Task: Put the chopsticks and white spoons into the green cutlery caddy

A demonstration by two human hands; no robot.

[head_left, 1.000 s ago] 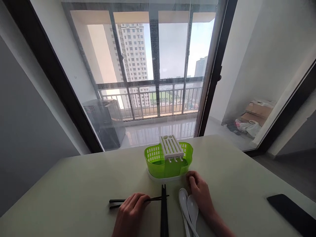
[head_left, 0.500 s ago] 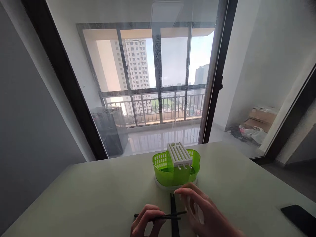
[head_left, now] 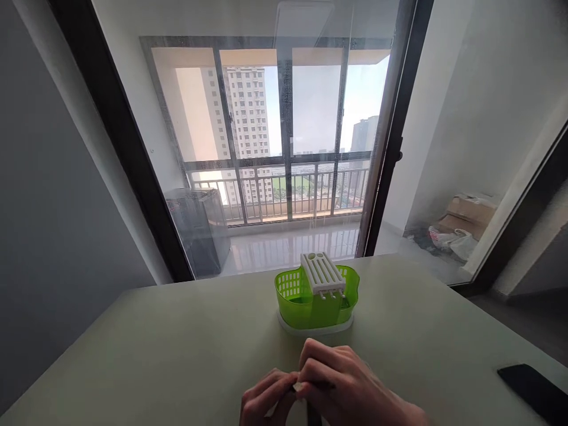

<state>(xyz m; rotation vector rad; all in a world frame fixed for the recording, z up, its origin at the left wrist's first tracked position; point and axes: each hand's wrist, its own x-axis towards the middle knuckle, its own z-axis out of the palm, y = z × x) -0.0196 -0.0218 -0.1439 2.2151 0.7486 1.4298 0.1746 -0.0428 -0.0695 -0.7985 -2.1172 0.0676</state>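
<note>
Close to the table's near edge, my left hand [head_left: 267, 399] and my right hand [head_left: 344, 381] meet with fingertips together. Both are closed around thin black chopsticks [head_left: 329, 386], which my fingers hide except for short dark bits. A small pale spot shows between the fingertips; what it is I cannot make out. Beneath my right hand, more dark sticks [head_left: 313, 414] lie on the table, mostly covered. Just beyond my hands stands a green plastic basket [head_left: 310, 316] with a white slotted rack [head_left: 325, 275] across its top and a white base.
The pale table [head_left: 186, 349] stretches to both sides. A black phone-like object [head_left: 532, 387] lies at its right. Behind the table is a glass door with a dark frame [head_left: 384, 177]. Past the glass, cardboard boxes [head_left: 473, 213] and a white bag [head_left: 464, 244] are on the floor.
My right hand has come down and left from open fingers beside the chopsticks to a closed grip against my left hand. The chopsticks, plainly seen before, are now mostly covered.
</note>
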